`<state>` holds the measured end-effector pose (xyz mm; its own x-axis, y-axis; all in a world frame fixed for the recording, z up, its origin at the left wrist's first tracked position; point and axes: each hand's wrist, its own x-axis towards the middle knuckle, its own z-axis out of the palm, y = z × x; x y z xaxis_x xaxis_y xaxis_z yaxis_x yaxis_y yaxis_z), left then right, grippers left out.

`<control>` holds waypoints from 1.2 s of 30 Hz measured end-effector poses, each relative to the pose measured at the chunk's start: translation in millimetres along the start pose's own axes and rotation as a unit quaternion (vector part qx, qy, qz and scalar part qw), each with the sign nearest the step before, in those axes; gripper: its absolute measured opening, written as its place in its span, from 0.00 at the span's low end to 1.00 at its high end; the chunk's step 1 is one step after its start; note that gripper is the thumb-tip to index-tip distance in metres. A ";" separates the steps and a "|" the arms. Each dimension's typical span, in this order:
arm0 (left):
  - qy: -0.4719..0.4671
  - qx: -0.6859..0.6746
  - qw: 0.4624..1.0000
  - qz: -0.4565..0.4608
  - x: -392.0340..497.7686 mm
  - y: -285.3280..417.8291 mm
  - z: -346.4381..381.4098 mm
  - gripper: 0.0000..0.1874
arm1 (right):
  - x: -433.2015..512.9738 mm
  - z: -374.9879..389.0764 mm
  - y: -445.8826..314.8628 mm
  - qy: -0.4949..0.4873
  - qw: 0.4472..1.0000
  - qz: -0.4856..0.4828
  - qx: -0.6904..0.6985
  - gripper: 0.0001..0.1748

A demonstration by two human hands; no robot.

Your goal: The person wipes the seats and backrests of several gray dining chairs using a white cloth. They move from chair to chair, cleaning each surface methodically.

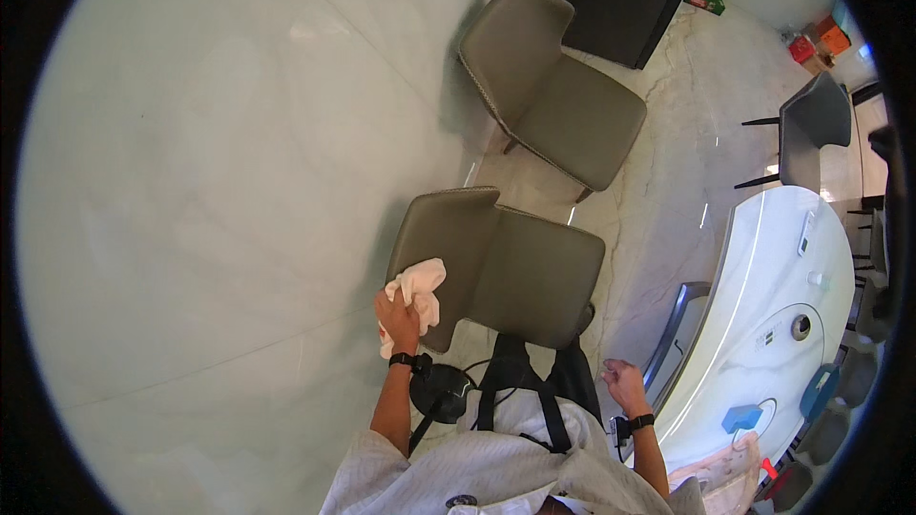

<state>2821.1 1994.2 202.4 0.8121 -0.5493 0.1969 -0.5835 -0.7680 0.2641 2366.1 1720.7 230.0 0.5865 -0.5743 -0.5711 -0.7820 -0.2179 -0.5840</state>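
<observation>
My left hand grips a crumpled white cloth against the upper edge of a grey-brown upholstered chair's backrest. Part of the cloth hangs below my fingers, towards the wristband. The seat of this chair extends to the right, just in front of my legs. My right hand hangs in the air with loosely bent fingers and nothing in it. It is between the chair and the edge of a white marble-look table.
A second matching chair stands ahead, beside a dark cabinet. On the table lie a blue block-like item and a pinkish cloth. A round black base is on the floor by my left forearm. A pale wall is at left.
</observation>
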 end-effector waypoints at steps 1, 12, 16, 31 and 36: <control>0.014 -0.014 1.000 0.001 18.4 6.4 3.6 0.25 | 2.7 -1.6 -2.2 0.008 1.000 -0.003 -0.004 0.15; -0.028 0.007 0.982 0.186 212.6 124.6 120.6 0.18 | -29.2 5.1 -5.8 0.071 0.997 0.029 0.009 0.14; -0.152 0.091 0.931 0.318 212.8 162.7 149.5 0.17 | -51.4 24.6 -4.3 0.049 0.994 0.100 0.016 0.14; -0.016 -0.050 0.996 -0.074 127.9 -2.0 -6.8 0.19 | -14.9 29.6 21.4 0.033 0.999 0.005 -0.034 0.18; 0.076 -0.112 0.977 -0.167 14.6 -25.7 -44.7 0.24 | 5.8 -2.0 0.5 0.005 0.992 -0.052 -0.111 0.19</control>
<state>2847.6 2020.7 240.6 0.9568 -0.2133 0.1976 -0.2875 -0.7954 0.5336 2368.7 1715.7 227.6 0.6648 -0.5469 -0.5089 -0.7456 -0.4444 -0.4965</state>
